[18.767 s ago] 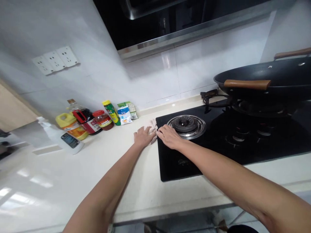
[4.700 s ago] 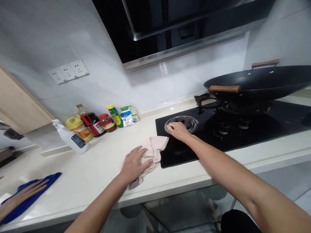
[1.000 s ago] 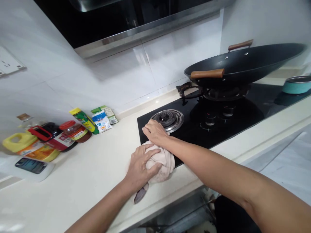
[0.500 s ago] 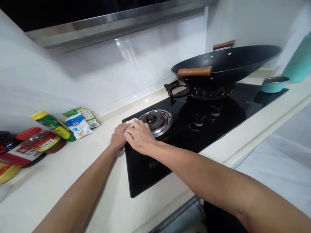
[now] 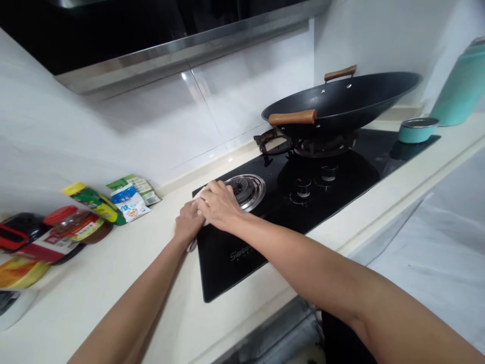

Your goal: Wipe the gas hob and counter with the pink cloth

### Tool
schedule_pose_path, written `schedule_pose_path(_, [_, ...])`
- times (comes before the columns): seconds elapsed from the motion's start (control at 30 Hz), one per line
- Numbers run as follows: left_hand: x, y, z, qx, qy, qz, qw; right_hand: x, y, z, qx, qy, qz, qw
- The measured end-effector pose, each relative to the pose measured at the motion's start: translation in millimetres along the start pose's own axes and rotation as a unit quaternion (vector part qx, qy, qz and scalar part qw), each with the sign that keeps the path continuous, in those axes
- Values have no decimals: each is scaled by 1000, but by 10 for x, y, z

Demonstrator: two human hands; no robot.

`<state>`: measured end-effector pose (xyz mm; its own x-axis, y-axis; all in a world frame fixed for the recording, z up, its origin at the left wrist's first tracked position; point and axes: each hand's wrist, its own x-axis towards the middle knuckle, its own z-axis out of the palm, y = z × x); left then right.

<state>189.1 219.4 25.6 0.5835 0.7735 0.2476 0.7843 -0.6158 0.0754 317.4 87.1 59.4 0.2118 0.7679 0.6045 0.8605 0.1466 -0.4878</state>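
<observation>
Both my hands press a pale pinkish cloth (image 5: 192, 244) against the left edge of the black glass gas stove (image 5: 220, 268). My left hand (image 5: 188, 221) is closed on the cloth at the stove's edge, partly over the counter. Just right of it, my right hand (image 5: 220, 203) is closed over the same cloth, its fingers bent. Most of the cloth is hidden under the hands. Close by the right hand's fingers lies the uncovered left burner (image 5: 246, 191) with its silver ring.
A large black wok (image 5: 341, 108) sits on the far burner, beside a loose pan support (image 5: 271, 144). A teal bowl (image 5: 418, 130) and a teal container (image 5: 456, 86) are at right. Jars, a green-yellow bottle (image 5: 94, 203) and packets (image 5: 130, 202) line the left; a range hood (image 5: 182, 45) overhangs.
The view has shifted slightly, showing more of the counter's left side. My hands stay together on the cloth at the stove's left edge, with only a small movement.
</observation>
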Motion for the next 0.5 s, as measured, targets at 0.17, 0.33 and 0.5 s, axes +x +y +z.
schedule_pose_path(0.17, [-742,251,-134,-67,17,61,996,34,96,-24,5,-1,37,999])
schedule_pose_path(0.33, [-1342,497,-248,-71,36,152,985,-29,75,45,-1,-1,40,999])
schedule_pose_path(0.5, [-1621,696,-361,-79,19,230,970,-85,-48,193,17,1,31,999])
